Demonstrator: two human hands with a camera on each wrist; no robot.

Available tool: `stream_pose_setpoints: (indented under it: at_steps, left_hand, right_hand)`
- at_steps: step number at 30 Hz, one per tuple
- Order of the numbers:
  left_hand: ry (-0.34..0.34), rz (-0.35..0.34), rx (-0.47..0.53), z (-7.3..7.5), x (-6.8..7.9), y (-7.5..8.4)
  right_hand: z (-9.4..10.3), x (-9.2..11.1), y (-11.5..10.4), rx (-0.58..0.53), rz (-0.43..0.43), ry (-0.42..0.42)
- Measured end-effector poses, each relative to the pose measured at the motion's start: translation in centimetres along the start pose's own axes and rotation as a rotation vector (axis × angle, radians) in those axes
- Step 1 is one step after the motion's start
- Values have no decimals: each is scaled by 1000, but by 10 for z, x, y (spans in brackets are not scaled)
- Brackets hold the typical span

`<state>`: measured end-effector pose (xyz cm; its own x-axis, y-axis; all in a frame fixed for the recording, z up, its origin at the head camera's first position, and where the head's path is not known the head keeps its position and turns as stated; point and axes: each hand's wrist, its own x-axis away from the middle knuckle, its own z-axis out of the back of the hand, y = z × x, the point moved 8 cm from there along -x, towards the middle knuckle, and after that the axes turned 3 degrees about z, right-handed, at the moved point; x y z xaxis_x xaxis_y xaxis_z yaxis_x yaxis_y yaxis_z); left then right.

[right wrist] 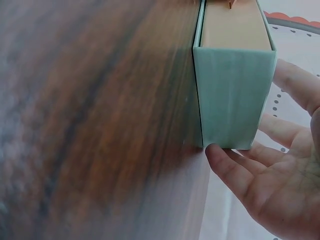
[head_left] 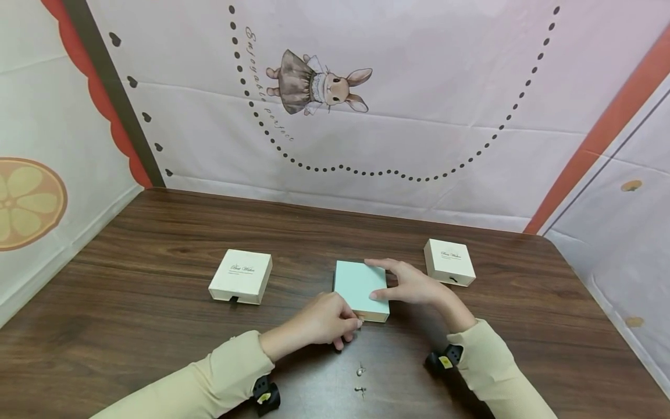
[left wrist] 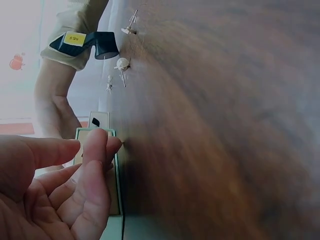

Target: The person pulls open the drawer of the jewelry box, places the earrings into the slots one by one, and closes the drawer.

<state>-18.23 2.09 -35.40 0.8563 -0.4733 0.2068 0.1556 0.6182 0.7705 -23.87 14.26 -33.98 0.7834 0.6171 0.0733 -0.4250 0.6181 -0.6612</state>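
A mint-green drawer box (head_left: 360, 285) with a tan front lies on the table between both hands. My left hand (head_left: 331, 320) is at its front face, thumb and forefinger pinching close to the small brown pull tab (right wrist: 231, 4); the fingers hide most of it in the left wrist view. My right hand (head_left: 408, 283) holds the box at its far right part, with the thumb over the top and fingers round the back end (right wrist: 226, 100). Two small earrings with pearl-like heads, one nearer the box (head_left: 360, 370) and one behind it (head_left: 360, 390), lie in front.
A cream box (head_left: 242, 276) with lettering and a dark tab stands on the left of the brown wooden table (head_left: 157, 331). Another cream box (head_left: 450, 262) sits at the back right, just beyond my right hand. A printed cloth (head_left: 419, 87) hangs behind the table.
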Motion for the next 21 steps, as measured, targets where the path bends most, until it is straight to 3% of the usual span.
stream_pose_setpoints:
  at_steps: [21]
  left_hand:
    - [79, 36, -37, -2, -7, 4]
  right_hand:
    - [-1, -1, -1, -13, 47, -9]
